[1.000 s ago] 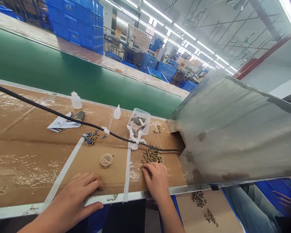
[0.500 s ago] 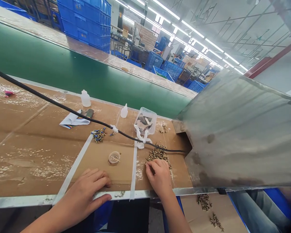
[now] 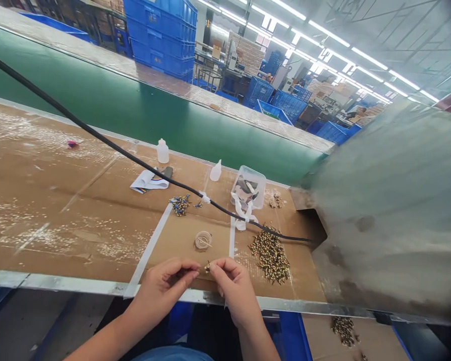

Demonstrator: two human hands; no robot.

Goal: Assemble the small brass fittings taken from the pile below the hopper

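Over the front of the cardboard-covered bench, my right hand point(image 3: 233, 288) pinches a small brass-coloured part point(image 3: 207, 267) between thumb and fingertips. My left hand point(image 3: 168, 283) is close beside it, thumb and forefinger nearly together; anything between them is too small to make out. Just beyond both hands sits a small round clear dish point(image 3: 203, 240) with a thin stick in it. A large pile of brass-coloured parts point(image 3: 270, 254) lies right of my right hand. Blue-and-brass parts point(image 3: 179, 205) form a smaller heap behind the dish, to the left.
A black cable point(image 3: 124, 152) crosses above the bench. Behind are a white bottle point(image 3: 163, 152), a smaller bottle point(image 3: 215, 171), a clear plastic box point(image 3: 261, 189) and a folded cloth point(image 3: 150, 181). A metal housing point(image 3: 391, 215) stands right; a green belt point(image 3: 165, 110) runs behind.
My right hand has left the large pile and come left with a small part. My left hand has risen from the bench edge, its fingers drawn together near the right. The view has shifted.
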